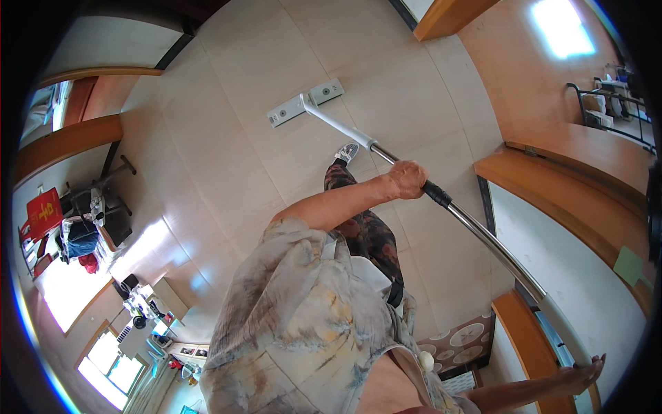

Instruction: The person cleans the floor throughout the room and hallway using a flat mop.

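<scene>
A flat mop [500,250] with a long metal pole slants across the view, its white rectangular head [289,110] flat on the floor ahead of me. My left hand [408,180] is wrapped round the pole, just above the white lower section and beside a black collar. At the far lower right, my right hand [583,376] cups the pale top end of the handle, its fingers curled about it and partly hidden. One foot in a patterned shoe [347,152] stands behind the mop head.
Beige tiles [234,138] cover the floor. Wooden door frames [69,148] stand at left and right, with an orange-brown door [545,83] at upper right. A cluttered rack with a red bag [45,212] is at left, near a desk [165,300]. A patterned mat [462,341] lies behind me.
</scene>
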Available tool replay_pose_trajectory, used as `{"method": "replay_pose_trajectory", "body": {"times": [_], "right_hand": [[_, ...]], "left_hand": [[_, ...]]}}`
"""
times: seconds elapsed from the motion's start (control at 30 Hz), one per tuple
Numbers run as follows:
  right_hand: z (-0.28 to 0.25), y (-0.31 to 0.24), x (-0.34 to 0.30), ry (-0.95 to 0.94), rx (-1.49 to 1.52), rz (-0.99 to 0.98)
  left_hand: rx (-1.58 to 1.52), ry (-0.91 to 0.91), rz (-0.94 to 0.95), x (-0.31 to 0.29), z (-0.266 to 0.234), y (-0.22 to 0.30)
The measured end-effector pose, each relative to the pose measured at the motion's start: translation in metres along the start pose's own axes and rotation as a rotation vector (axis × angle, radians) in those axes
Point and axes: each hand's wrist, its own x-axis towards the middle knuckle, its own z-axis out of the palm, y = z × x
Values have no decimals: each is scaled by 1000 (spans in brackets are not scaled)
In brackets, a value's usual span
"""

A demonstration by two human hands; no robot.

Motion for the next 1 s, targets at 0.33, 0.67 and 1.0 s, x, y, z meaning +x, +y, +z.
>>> {"method": "replay_pose_trajectory", "body": {"times": [0.33,0.67,1.0], "right_hand": [[17,-33,-24,-99,-438,126],[16,-11,4,-61,-391,120],[15,22,-13,-204,-436,126]], "left_hand": [[-34,28,-23,1,22,-10],[-40,-172,-55,10,-12,-6],[50,-240,24,19,4,-15]]}}
